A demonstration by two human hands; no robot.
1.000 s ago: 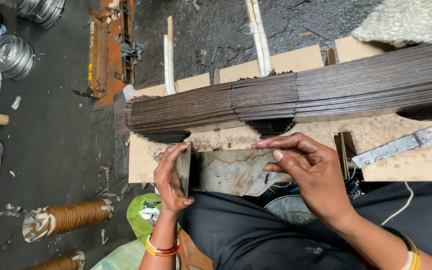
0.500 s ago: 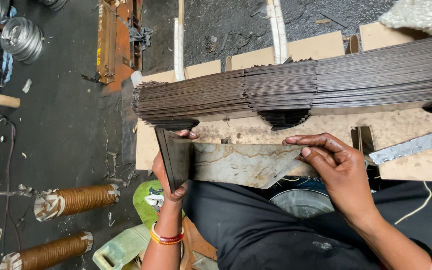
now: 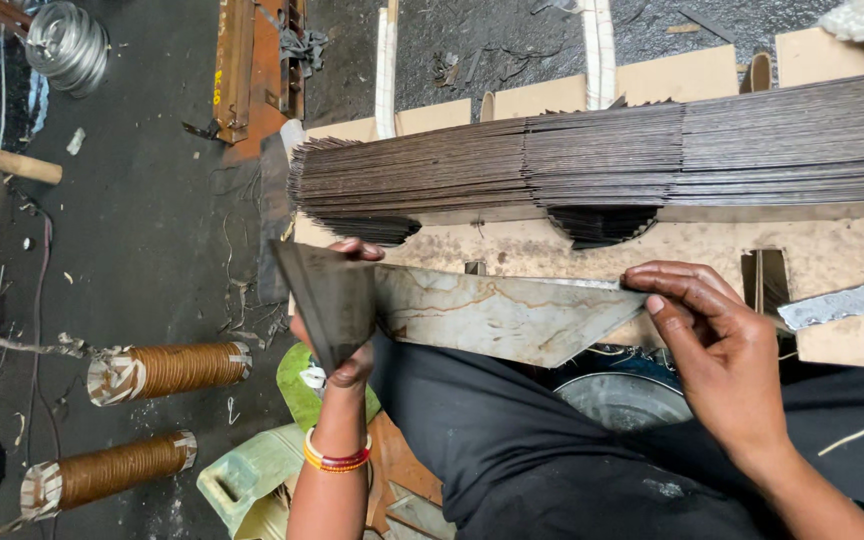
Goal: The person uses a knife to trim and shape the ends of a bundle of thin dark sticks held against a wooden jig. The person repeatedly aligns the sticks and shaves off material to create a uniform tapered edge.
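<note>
I see my left hand (image 3: 337, 330) gripping the left end of a flat metal strip (image 3: 497, 315), where a darker pointed piece (image 3: 327, 295) overlaps it; the fingers curl over the far edge and the thumb presses on the near side. My right hand (image 3: 712, 345) pinches the strip's right, pointed end between fingertips and thumb. The strip lies level across the near edge of a cardboard sheet (image 3: 692, 245), just above my dark lap. Beyond it, on the far side of the cardboard, sits a long stack of thin dark metal sheets (image 3: 602, 160), running from left to right. A second bare metal strip (image 3: 842, 300) pokes in at the right edge, just beside my right hand. On the dark floor to the left lie two copper wire coils (image 3: 167, 370), with a green plastic can (image 3: 247, 480) near my left wrist, which wears bangles (image 3: 337, 458).
</note>
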